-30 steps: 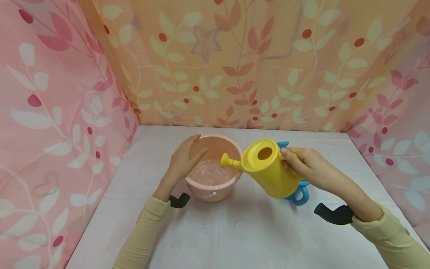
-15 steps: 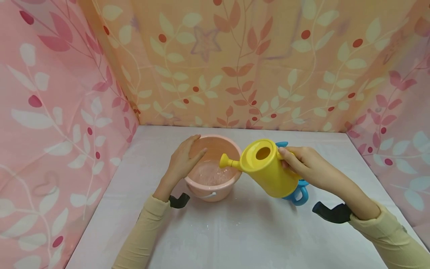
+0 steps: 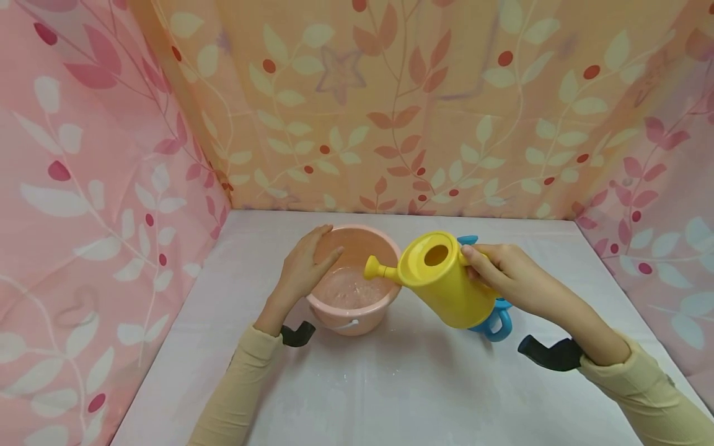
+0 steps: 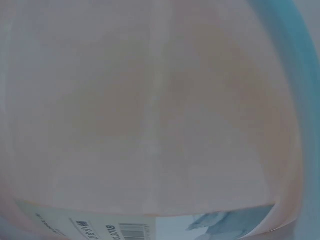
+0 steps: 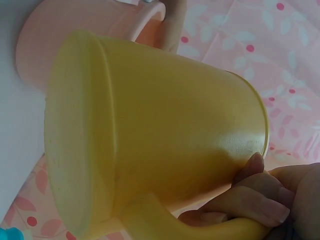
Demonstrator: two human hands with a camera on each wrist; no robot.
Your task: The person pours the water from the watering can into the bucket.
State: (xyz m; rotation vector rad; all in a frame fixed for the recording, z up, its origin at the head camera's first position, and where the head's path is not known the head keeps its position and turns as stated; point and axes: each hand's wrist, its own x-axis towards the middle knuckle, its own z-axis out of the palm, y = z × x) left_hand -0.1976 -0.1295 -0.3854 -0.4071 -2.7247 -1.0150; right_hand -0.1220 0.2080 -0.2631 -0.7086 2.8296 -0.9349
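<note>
My left hand [image 3: 305, 263] rests at the left rim of a pink bucket [image 3: 359, 321], its thumb stretched over the opening and its fingers along the outer side. Water [image 3: 351, 288] lies in the bucket. In the left wrist view the pale bucket wall [image 4: 150, 125] fills most of the frame, with a printed label [image 4: 110, 227] at the bottom. My right hand [image 3: 504, 269] grips the handle of a yellow watering can [image 3: 446, 291]. The can tilts left, its spout [image 3: 376, 269] over the bucket. Curled fingers [image 5: 245, 200] at the handle show in the right wrist view.
A blue object with a loop handle [image 3: 498, 325] stands behind the watering can, mostly hidden. The white tabletop [image 3: 357, 396] has small drops in front of the bucket. Leaf-patterned cloth walls [image 3: 312, 111] close off the back and both sides.
The watering can and my right hand have shifted very slightly left. The splashing in the bucket has eased. My left hand stays at the rim.
</note>
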